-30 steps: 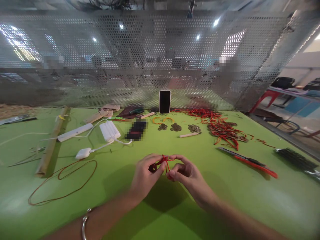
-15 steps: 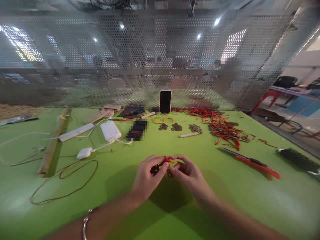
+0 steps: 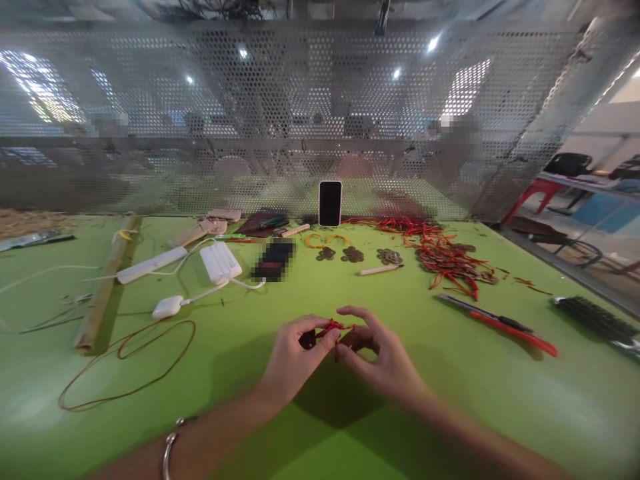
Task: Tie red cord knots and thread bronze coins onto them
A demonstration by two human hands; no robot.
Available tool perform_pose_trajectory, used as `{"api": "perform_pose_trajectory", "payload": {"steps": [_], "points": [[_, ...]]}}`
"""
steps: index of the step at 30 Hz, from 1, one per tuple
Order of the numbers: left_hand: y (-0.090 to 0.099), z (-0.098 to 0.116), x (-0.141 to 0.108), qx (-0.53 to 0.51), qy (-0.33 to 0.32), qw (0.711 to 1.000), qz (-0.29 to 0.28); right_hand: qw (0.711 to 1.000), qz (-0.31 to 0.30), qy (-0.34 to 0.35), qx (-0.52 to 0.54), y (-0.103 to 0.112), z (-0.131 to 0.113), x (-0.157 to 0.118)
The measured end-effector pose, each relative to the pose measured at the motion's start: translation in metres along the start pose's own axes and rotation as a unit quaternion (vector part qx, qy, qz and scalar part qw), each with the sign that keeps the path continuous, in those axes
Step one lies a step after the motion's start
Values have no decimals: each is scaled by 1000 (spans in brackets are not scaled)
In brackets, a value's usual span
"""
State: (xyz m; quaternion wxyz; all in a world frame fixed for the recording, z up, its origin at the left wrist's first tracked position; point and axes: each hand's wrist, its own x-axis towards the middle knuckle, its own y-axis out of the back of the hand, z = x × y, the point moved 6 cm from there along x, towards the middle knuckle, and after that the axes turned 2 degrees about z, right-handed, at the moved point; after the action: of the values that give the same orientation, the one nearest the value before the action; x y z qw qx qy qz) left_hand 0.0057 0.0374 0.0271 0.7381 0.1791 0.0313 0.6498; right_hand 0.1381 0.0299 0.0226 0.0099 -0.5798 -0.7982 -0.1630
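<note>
Red cord (image 3: 330, 327) is knotted around a small bundle of dark round coins (image 3: 308, 339) above the green table. My left hand (image 3: 295, 353) is closed on them, its thumb and index finger pinching the knot. The palm and fingers partly hide the coins. To its right, my right hand (image 3: 383, 353) works at the cord's loose strands. Its index finger is lifted and stretched out, while the thumb and a curled finger meet near a strand that hangs beside the thumb tip.
Beyond my hands lie small coin clusters (image 3: 353, 254), a pale pen-like stick (image 3: 380, 270) and a heap of coins with red cords (image 3: 453, 263). A utility knife (image 3: 505, 323) and black brush (image 3: 597, 320) lie right. Left are a bamboo tube (image 3: 107, 287), white adapter (image 3: 220, 262) and brown cord (image 3: 127, 393).
My right index finger has lifted off the knot and straightened. The knot and coins have tilted a little in my left hand, and the cord strands lie differently.
</note>
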Motion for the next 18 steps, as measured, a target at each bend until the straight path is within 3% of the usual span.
{"api": "perform_pose_trajectory", "payload": {"steps": [3,6,18], "points": [[0,1,1,13,-2,1000,1,989,24,42,-140,13,-7,3],[-1,0,1,28,2,1000,-2,974,58,79,-202,25,-15,6],[-8,2,0,57,-6,997,-54,977,-35,123,-173,28,-15,13]]}}
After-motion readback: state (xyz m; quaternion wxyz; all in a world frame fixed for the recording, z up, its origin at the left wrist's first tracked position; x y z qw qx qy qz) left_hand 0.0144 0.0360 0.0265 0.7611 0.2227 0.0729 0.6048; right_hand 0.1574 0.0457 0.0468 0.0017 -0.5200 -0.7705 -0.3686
